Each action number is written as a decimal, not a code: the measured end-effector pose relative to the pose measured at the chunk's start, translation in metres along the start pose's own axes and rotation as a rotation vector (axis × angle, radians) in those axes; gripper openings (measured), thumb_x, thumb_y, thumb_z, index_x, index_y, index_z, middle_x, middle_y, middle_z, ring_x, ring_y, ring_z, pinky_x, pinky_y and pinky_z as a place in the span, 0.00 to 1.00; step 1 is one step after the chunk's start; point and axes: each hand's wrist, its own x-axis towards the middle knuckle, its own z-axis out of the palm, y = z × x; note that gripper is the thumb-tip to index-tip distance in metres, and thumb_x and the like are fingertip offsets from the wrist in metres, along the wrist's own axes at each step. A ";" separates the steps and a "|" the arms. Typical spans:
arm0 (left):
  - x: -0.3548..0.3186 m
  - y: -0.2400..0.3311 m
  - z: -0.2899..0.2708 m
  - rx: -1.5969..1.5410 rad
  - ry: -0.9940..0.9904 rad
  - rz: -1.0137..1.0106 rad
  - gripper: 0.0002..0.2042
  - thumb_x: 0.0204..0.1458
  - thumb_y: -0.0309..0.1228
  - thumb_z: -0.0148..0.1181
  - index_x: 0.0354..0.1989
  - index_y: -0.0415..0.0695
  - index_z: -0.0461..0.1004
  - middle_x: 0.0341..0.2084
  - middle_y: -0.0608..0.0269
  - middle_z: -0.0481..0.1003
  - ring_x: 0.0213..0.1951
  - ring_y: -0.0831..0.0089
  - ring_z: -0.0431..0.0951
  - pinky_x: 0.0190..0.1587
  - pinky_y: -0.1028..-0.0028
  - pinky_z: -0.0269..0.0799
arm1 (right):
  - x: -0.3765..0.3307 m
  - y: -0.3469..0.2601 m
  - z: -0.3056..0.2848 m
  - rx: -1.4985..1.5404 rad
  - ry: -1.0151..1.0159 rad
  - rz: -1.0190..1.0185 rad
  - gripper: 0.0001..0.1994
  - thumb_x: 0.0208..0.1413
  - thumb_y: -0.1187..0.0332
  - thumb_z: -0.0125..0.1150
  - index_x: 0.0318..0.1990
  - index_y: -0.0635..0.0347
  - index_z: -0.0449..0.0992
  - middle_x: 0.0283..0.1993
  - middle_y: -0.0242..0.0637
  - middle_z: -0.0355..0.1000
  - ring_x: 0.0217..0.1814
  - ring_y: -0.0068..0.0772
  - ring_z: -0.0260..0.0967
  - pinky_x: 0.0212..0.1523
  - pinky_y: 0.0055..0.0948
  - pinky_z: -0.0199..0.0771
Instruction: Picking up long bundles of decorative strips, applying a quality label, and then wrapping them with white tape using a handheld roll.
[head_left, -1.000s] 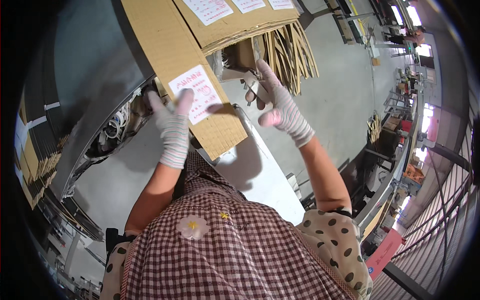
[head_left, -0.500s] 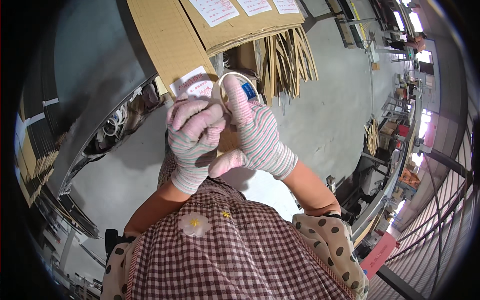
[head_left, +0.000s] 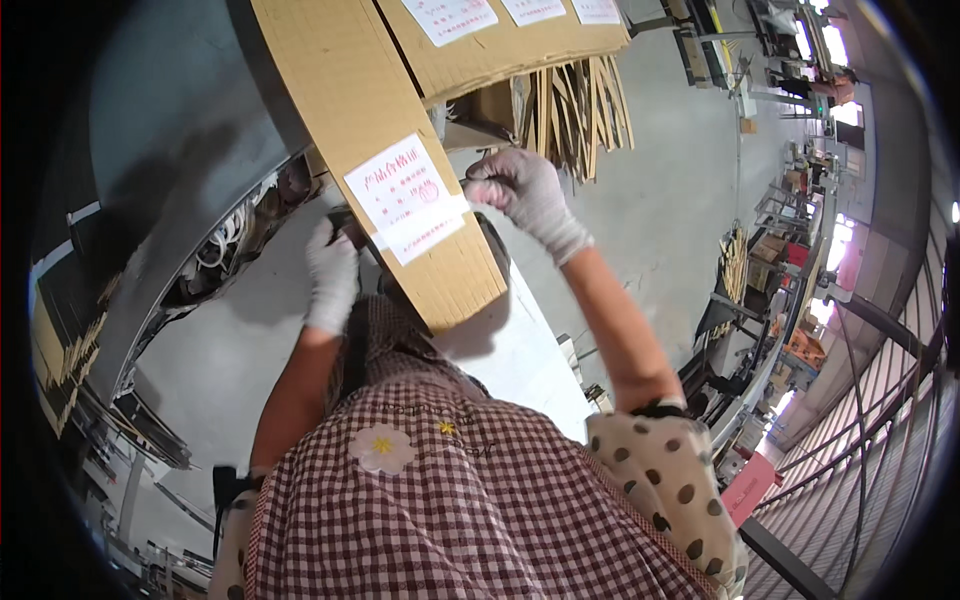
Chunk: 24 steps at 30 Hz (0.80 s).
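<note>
A long brown cardboard piece (head_left: 345, 75) runs down from the top, its near end in front of my apron. On it lies a white paper label (head_left: 398, 190) with red print. A pale strip of tape (head_left: 425, 229) crosses the label's lower part. At the cardboard's right edge is my right hand (head_left: 530, 200) in a striped glove, fingers curled in a pinch near the strip's end; what they hold is too small to make out. My gloved left hand (head_left: 333, 272) is beside the left edge, its fingers partly hidden and blurred. No tape roll shows now.
Beyond lies a wide cardboard stack (head_left: 520, 50) with several labels on top. Thin cardboard strips (head_left: 575, 110) hang below it. A dark table (head_left: 190, 130) is on the left, with white rings (head_left: 215, 245) under its edge. A white surface (head_left: 530, 350) shows below the cardboard.
My hands were together over the cardboard, the right with a tape roll. They have parted to its two sides, uncovering the label and tape strip. The roll is out of sight.
</note>
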 end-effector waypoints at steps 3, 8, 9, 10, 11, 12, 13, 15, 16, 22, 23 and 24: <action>0.013 -0.032 0.001 -0.543 -0.159 -0.419 0.14 0.61 0.36 0.56 0.49 0.39 0.75 0.42 0.60 0.80 0.45 0.66 0.80 0.52 0.65 0.75 | -0.028 -0.029 0.027 -0.415 0.672 -0.144 0.23 0.45 0.67 0.72 0.50 0.58 0.74 0.44 0.40 0.74 0.49 0.48 0.68 0.53 0.45 0.65; 0.000 -0.014 0.018 -0.826 -0.661 -0.575 0.28 0.67 0.46 0.41 0.68 0.39 0.57 0.64 0.53 0.65 0.64 0.62 0.67 0.67 0.60 0.63 | -0.038 -0.104 0.100 -0.538 0.406 0.206 0.58 0.33 0.45 0.77 0.70 0.64 0.51 0.68 0.73 0.46 0.64 0.71 0.52 0.64 0.60 0.51; 0.006 -0.013 0.030 -0.743 -0.764 -0.531 0.28 0.67 0.47 0.40 0.68 0.40 0.56 0.65 0.52 0.64 0.64 0.61 0.66 0.67 0.60 0.62 | -0.043 -0.104 0.100 -0.526 0.372 0.255 0.57 0.35 0.46 0.76 0.71 0.63 0.51 0.68 0.73 0.46 0.64 0.71 0.52 0.64 0.60 0.51; 0.014 -0.012 0.040 -0.657 -0.846 -0.470 0.29 0.67 0.48 0.39 0.69 0.40 0.56 0.65 0.52 0.64 0.65 0.61 0.66 0.67 0.60 0.62 | -0.039 -0.108 0.098 -0.509 0.334 0.297 0.56 0.36 0.47 0.75 0.71 0.63 0.51 0.69 0.73 0.46 0.65 0.72 0.51 0.64 0.60 0.51; 0.026 -0.012 0.052 -0.569 -0.912 -0.392 0.29 0.67 0.49 0.39 0.69 0.40 0.55 0.65 0.52 0.63 0.65 0.61 0.66 0.68 0.60 0.61 | -0.038 -0.108 0.099 -0.520 0.327 0.301 0.56 0.36 0.47 0.75 0.71 0.63 0.51 0.69 0.73 0.46 0.65 0.72 0.51 0.64 0.60 0.51; 0.033 -0.008 0.066 -0.512 -0.967 -0.323 0.30 0.67 0.49 0.38 0.70 0.41 0.54 0.66 0.51 0.63 0.65 0.60 0.65 0.68 0.60 0.61 | -0.038 -0.110 0.099 -0.520 0.329 0.302 0.56 0.36 0.48 0.75 0.71 0.63 0.51 0.69 0.73 0.46 0.65 0.71 0.52 0.64 0.60 0.51; 0.038 -0.001 0.074 -0.455 -1.004 -0.240 0.30 0.67 0.50 0.37 0.70 0.41 0.53 0.66 0.51 0.62 0.66 0.60 0.65 0.68 0.60 0.60 | -0.037 -0.109 0.103 -0.507 0.325 0.290 0.55 0.37 0.49 0.75 0.71 0.63 0.51 0.69 0.73 0.46 0.64 0.71 0.52 0.64 0.59 0.52; 0.040 0.010 0.096 -0.406 -1.074 -0.144 0.31 0.68 0.52 0.36 0.71 0.42 0.51 0.67 0.50 0.61 0.66 0.59 0.64 0.69 0.60 0.59 | -0.034 -0.110 0.100 -0.511 0.323 0.291 0.55 0.37 0.50 0.75 0.71 0.63 0.51 0.69 0.73 0.46 0.64 0.71 0.52 0.64 0.59 0.52; 0.040 0.011 0.103 -0.420 -1.092 -0.147 0.32 0.68 0.52 0.35 0.72 0.42 0.50 0.67 0.50 0.60 0.67 0.59 0.64 0.69 0.60 0.59 | -0.036 -0.110 0.099 -0.505 0.332 0.292 0.55 0.36 0.50 0.75 0.71 0.63 0.51 0.69 0.74 0.46 0.64 0.71 0.52 0.64 0.59 0.52; 0.098 -0.124 -0.105 -0.057 -0.464 -0.248 0.24 0.68 0.40 0.40 0.66 0.36 0.59 0.63 0.48 0.64 0.62 0.65 0.68 0.63 0.68 0.65 | -0.019 -0.123 0.107 -0.439 0.339 0.225 0.55 0.35 0.55 0.77 0.71 0.61 0.50 0.69 0.72 0.46 0.64 0.70 0.52 0.64 0.57 0.51; 0.081 -0.103 -0.099 0.035 -0.406 -0.159 0.22 0.66 0.36 0.45 0.64 0.36 0.63 0.58 0.51 0.68 0.58 0.65 0.72 0.60 0.69 0.69 | -0.025 -0.109 0.103 -0.467 0.327 0.280 0.53 0.37 0.56 0.76 0.71 0.60 0.50 0.69 0.71 0.46 0.65 0.70 0.51 0.64 0.60 0.51; 0.054 -0.063 -0.094 0.132 -0.349 -0.064 0.20 0.64 0.32 0.49 0.62 0.36 0.66 0.53 0.53 0.73 0.53 0.66 0.75 0.56 0.70 0.73 | -0.030 -0.098 0.098 -0.487 0.321 0.335 0.52 0.39 0.57 0.74 0.72 0.60 0.50 0.69 0.71 0.45 0.65 0.70 0.50 0.64 0.63 0.50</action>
